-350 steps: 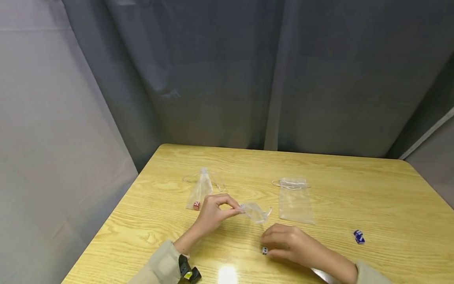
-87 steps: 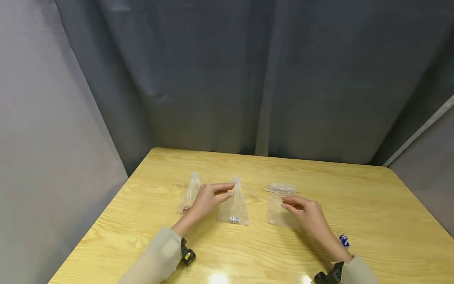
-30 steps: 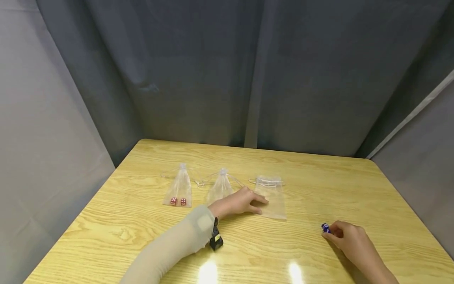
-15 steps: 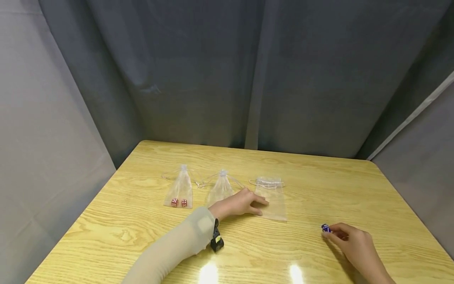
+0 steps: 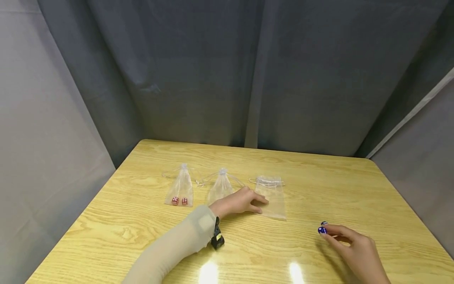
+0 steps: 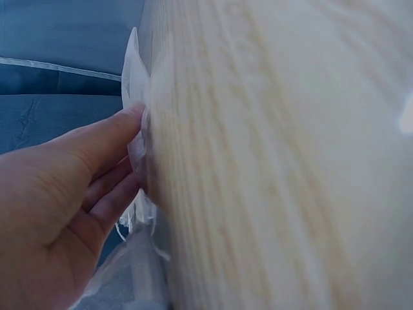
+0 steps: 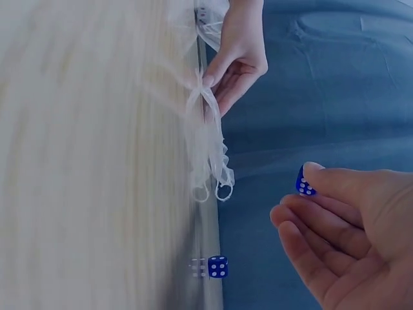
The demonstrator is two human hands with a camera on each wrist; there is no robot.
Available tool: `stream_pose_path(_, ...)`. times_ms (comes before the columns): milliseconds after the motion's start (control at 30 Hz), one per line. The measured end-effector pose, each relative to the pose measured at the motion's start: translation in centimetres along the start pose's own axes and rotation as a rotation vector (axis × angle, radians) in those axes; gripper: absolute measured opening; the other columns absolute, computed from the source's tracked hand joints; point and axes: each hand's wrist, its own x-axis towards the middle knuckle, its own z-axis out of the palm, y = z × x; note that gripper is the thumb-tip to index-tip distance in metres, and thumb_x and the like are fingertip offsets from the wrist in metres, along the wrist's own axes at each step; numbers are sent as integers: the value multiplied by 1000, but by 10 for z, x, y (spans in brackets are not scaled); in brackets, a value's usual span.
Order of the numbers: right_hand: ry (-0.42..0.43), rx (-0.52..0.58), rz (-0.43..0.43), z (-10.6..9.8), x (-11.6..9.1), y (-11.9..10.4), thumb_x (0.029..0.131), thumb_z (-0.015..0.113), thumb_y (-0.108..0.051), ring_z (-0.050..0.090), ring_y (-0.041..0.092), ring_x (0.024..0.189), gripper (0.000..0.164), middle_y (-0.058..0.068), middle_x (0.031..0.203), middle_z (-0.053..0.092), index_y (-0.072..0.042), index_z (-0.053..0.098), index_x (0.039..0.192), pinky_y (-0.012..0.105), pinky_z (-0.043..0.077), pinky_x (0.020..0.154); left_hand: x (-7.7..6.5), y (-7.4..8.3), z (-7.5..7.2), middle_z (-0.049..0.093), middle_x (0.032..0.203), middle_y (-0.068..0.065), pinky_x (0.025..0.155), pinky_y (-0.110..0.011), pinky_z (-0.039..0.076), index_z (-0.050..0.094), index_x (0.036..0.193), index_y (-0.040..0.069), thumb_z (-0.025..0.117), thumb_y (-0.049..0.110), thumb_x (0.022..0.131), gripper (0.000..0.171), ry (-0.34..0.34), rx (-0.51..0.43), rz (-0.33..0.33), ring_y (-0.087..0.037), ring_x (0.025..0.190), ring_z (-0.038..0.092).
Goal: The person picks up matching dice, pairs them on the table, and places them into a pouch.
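Observation:
My left hand rests on the right-hand sheer drawstring bag, its thumb and fingers spread on the fabric. That bag lies flat, its drawstrings showing in the right wrist view. Farther right, my right hand pinches a blue die between thumb and fingertips, a little above the table. A second blue die sits on the table just behind it. The middle sheer bag has a gathered neck; its lower part is hidden by my left hand and wrist.
At the left lies another gathered sheer bag with two red dice inside. Everything is on a wood-grain table. Dark grey curtains hang behind the far edge. A black wrist camera sits on my left sleeve.
My right hand has lifted one blue die off the table, leaving the other behind. Earlier, my left hand moved from the middle bag to the right-hand bag; it has stayed there since.

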Motion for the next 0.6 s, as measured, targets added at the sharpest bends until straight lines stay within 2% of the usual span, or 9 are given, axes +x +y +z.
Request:
stream_pose_path(200, -14, 30, -4, 3, 1, -5, 77, 81, -8, 58, -19, 81, 18, 11, 98, 77, -18, 77, 91, 3, 50, 63, -1, -1, 0, 62, 136, -5, 105, -18, 47, 65, 130, 18, 69, 27, 91, 41, 0, -5, 4, -13, 125, 60)
stream_pose_path(367, -49, 49, -12, 10, 4, -14, 78, 81, -9, 58, -18, 82, 17, 5, 91, 78, -19, 77, 91, 10, 54, 63, -1, -3, 0, 62, 136, -5, 107, -18, 46, 65, 129, 18, 69, 28, 91, 40, 7, 17, 16, -13, 125, 60)
stream_pose_path(600, -67, 84, -147, 27, 9, -33, 76, 81, -6, 62, -11, 74, 20, -7, 81, 76, -18, 77, 90, 17, 57, 61, -1, -3, 0, 61, 137, -4, 105, -17, 47, 64, 130, 19, 68, 29, 92, 40, 2, 14, 13, -12, 125, 60)
